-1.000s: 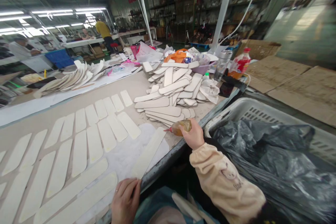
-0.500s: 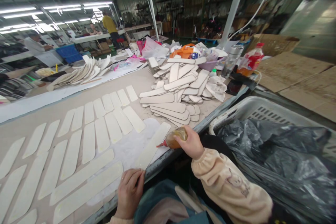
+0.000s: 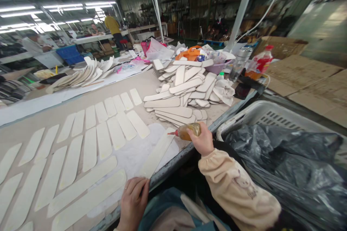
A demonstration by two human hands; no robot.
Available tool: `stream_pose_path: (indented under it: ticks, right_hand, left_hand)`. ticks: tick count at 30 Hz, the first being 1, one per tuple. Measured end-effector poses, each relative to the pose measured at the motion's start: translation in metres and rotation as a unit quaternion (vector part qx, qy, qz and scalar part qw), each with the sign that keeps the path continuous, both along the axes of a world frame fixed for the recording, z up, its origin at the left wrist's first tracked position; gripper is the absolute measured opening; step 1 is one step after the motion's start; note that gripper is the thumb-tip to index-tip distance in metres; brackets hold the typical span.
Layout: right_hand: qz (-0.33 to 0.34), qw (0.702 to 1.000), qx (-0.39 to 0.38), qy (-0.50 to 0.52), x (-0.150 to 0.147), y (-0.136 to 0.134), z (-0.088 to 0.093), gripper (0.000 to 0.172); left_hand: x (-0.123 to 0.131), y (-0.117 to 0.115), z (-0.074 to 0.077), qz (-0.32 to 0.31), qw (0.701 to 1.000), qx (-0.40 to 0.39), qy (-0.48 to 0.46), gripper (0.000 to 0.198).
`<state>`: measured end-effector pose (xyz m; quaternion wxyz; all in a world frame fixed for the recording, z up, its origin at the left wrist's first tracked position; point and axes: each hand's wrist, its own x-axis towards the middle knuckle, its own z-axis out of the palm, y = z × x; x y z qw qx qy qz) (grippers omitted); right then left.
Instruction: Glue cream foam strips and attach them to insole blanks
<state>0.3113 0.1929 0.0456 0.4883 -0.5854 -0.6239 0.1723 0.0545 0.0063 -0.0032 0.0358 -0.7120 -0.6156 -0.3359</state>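
Observation:
My right hand (image 3: 202, 140) grips a small amber glue bottle (image 3: 188, 131) with a red nozzle, held sideways just above the far end of a long cream strip (image 3: 158, 152). That strip lies slanted on a white sheet (image 3: 132, 155) near the table's front edge. My left hand (image 3: 133, 200) rests at the strip's near end, fingers curled on the table edge beside it. Several more cream strips (image 3: 89, 148) lie in rows to the left on the table (image 3: 38, 122).
A loose pile of cream strips (image 3: 184, 94) sits behind the bottle. A white basket with a black bag (image 3: 282, 158) stands at the right. Drink bottles (image 3: 258, 61) and clutter lie at the back. People stand at far benches (image 3: 112, 25).
My right hand has lifted the glue bottle a little up and to the right, off the strip's end. My left hand stays at the near end.

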Motion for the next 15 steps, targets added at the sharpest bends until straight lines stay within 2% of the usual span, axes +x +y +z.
stream_pose_path:
  ticks: [3, 6, 11, 13, 15]
  right_hand:
    - [0.019, 1.000, -0.003, 0.010, -0.013, 0.003, -0.003, 0.029]
    - [0.032, 0.999, 0.000, -0.022, -0.020, 0.005, -0.006, 0.028]
    - [-0.015, 0.999, 0.006, -0.032, -0.012, 0.015, -0.007, 0.032]
    - [-0.037, 0.999, -0.002, 0.008, -0.006, 0.020, -0.006, 0.035]
    - [-0.046, 0.991, -0.037, 0.123, -0.001, 0.022, -0.004, 0.037]
  left_hand:
    - [0.000, 0.000, -0.001, -0.003, 1.000, 0.003, 0.001, 0.009]
    - [-0.001, 0.001, -0.001, -0.004, 1.000, 0.005, 0.005, 0.008]
    - [0.001, 0.001, 0.002, 0.005, 1.000, 0.008, 0.018, 0.007]
    - [0.001, 0.001, 0.001, 0.006, 1.000, 0.013, 0.022, 0.008]
    - [-0.002, 0.001, -0.001, 0.004, 0.999, 0.020, 0.024, 0.009]
